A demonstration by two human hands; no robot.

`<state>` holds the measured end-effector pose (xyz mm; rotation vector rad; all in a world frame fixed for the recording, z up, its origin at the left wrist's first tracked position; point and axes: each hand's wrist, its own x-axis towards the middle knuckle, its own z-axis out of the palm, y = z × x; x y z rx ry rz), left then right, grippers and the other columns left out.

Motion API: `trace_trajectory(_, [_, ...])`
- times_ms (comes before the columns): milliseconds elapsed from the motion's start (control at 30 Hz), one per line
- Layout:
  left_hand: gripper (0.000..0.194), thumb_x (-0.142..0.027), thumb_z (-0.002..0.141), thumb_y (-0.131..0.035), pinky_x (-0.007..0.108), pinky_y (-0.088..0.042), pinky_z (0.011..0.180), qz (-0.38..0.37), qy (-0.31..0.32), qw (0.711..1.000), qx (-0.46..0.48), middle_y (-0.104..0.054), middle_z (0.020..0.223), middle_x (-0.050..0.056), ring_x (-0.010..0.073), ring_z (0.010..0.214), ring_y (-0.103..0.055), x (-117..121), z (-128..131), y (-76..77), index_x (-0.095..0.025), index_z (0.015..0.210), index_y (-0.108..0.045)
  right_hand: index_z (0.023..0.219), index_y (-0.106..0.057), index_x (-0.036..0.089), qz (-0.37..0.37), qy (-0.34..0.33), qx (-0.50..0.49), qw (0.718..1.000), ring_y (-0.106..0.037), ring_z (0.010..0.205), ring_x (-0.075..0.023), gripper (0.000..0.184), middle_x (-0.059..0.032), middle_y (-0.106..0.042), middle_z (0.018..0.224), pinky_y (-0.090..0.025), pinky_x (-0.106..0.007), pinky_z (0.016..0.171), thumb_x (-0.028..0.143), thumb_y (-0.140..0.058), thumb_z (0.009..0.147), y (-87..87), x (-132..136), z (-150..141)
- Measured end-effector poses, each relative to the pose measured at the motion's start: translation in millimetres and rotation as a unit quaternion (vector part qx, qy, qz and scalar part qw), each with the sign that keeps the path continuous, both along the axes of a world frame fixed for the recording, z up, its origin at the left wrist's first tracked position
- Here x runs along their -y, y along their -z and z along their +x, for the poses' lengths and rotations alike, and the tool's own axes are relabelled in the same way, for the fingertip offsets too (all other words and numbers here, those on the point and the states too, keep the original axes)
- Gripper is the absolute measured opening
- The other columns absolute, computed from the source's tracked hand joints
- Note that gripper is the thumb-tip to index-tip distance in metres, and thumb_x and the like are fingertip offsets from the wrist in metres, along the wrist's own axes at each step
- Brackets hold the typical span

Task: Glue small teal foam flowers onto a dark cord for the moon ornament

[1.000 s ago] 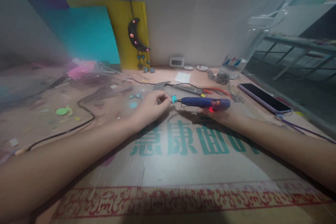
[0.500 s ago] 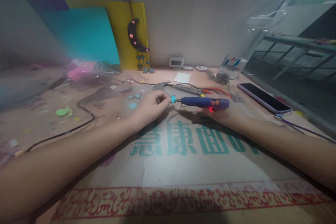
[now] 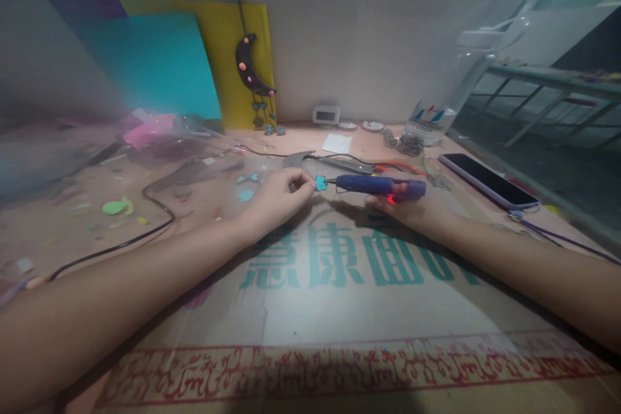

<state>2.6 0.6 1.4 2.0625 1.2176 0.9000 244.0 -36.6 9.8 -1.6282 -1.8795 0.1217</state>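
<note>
My left hand pinches a small turquoise cut-out shape between thumb and fingertips. My right hand grips a blue glue gun with a red light glowing on its body. The gun lies nearly level, its nozzle pointing left and touching the turquoise shape. Both hands hover just above a flattened cardboard sheet printed with large green characters.
Turquoise and yellow sheets lean on the back wall with a dark crescent ornament. A black cable, scissors, loose cut-outs, a phone and a water bottle lie around.
The glue gun's rear end has risen slightly and shifted a little right. The left hand and the turquoise shape have barely moved.
</note>
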Motion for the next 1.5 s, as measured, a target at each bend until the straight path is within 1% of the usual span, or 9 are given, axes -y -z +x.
trace_trajectory(167, [0.019, -0.029, 0.084, -0.051, 0.029, -0.042, 0.069, -0.001, 0.002, 1.0, -0.004, -0.065, 0.073, 0.0, 0.0175, 0.074, -0.059, 0, 0, 0.4, -0.018, 0.072, -0.06, 0.062, -0.057, 0.025, 0.017, -0.013, 0.003, 1.0, -0.066, 0.065, -0.0244, 0.023, -0.0015, -0.065, 0.064, -0.057, -0.039, 0.062, 0.04, -0.074, 0.064, -2.5, 1, -1])
trace_trajectory(300, [0.019, -0.03, 0.084, -0.051, 0.029, -0.042, 0.069, 0.01, 0.006, 1.0, -0.015, -0.065, 0.075, 0.001, 0.0177, 0.075, -0.059, 0, 0, 0.0, -0.018, 0.073, -0.06, 0.06, -0.055, 0.024, -0.004, -0.013, 0.016, 1.0, -0.066, 0.066, -0.0254, 0.024, -0.003, -0.063, 0.064, -0.057, -0.04, 0.062, 0.039, -0.073, 0.065, -2.4, 1, -1])
trace_trajectory(467, [0.02, -0.03, 0.085, -0.05, 0.029, -0.041, 0.071, 0.026, 0.019, 0.999, -0.028, -0.065, 0.077, 0.002, 0.0182, 0.077, -0.059, 0, 0, 0.7, -0.018, 0.072, -0.059, 0.063, -0.058, 0.024, 0.0, -0.006, 0.023, 1.0, -0.067, 0.071, -0.0275, 0.023, -0.0038, -0.063, 0.066, -0.057, -0.039, 0.064, 0.042, -0.073, 0.066, 2.8, -2, 2])
trace_trajectory(700, [0.019, -0.028, 0.085, -0.05, 0.029, -0.04, 0.071, 0.02, 0.023, 0.999, -0.021, -0.064, 0.077, 0.002, 0.0181, 0.078, -0.058, 0, 0, 1.3, -0.017, 0.073, -0.06, 0.068, -0.06, 0.024, 0.015, -0.01, 0.021, 1.0, -0.066, 0.067, -0.0251, 0.026, -0.0029, -0.063, 0.066, -0.056, -0.038, 0.062, 0.047, -0.073, 0.067, 10.3, -5, 7])
trace_trajectory(867, [0.019, -0.028, 0.085, -0.051, 0.029, -0.04, 0.071, 0.024, 0.026, 0.999, -0.02, -0.063, 0.077, 0.001, 0.0175, 0.077, -0.057, 1, 1, 1.0, -0.017, 0.072, -0.059, 0.069, -0.062, 0.025, 0.018, -0.029, 0.014, 0.999, -0.067, 0.072, -0.0275, 0.023, -0.0044, -0.065, 0.068, -0.056, -0.039, 0.061, 0.043, -0.075, 0.067, 11.5, -5, 9])
trace_trajectory(1133, [0.019, -0.028, 0.086, -0.052, 0.028, -0.039, 0.071, 0.019, 0.027, 0.999, -0.016, -0.063, 0.077, 0.001, 0.0173, 0.077, -0.057, -1, 0, 2.8, -0.017, 0.072, -0.059, 0.062, -0.058, 0.025, 0.035, -0.065, -0.002, 0.997, -0.061, 0.059, -0.0211, 0.028, -0.0011, -0.06, 0.059, -0.051, -0.034, 0.054, 0.047, -0.074, 0.068, 8.4, -4, 6])
trace_trajectory(1267, [0.019, -0.028, 0.086, -0.052, 0.028, -0.039, 0.071, 0.021, 0.03, 0.999, -0.016, -0.063, 0.077, 0.001, 0.0172, 0.077, -0.057, -1, -1, 3.4, -0.017, 0.073, -0.059, 0.059, -0.056, 0.025, 0.034, -0.072, -0.014, 0.997, -0.061, 0.061, -0.0224, 0.027, -0.0018, -0.058, 0.059, -0.05, -0.035, 0.055, 0.043, -0.074, 0.068, 9.6, -5, 7])
trace_trajectory(1367, [0.019, -0.029, 0.086, -0.052, 0.028, -0.039, 0.071, 0.024, 0.028, 0.999, -0.02, -0.063, 0.078, 0.001, 0.0168, 0.077, -0.056, 0, -1, 3.0, -0.017, 0.073, -0.06, 0.059, -0.054, 0.025, 0.022, -0.097, -0.015, 0.995, -0.06, 0.06, -0.0221, 0.028, -0.0023, -0.057, 0.059, -0.048, -0.036, 0.054, 0.043, -0.072, 0.07, 10.0, -6, 9])
trace_trajectory(1500, [0.019, -0.028, 0.086, -0.052, 0.027, -0.038, 0.069, 0.022, 0.025, 0.999, -0.021, -0.063, 0.077, 0.0, 0.0162, 0.075, -0.056, 0, -1, 2.8, -0.017, 0.073, -0.06, 0.061, -0.053, 0.024, 0.034, -0.132, -0.011, 0.991, -0.056, 0.058, -0.0203, 0.03, -0.0017, -0.055, 0.06, -0.048, -0.036, 0.055, 0.047, -0.069, 0.073, 12.0, -9, 12])
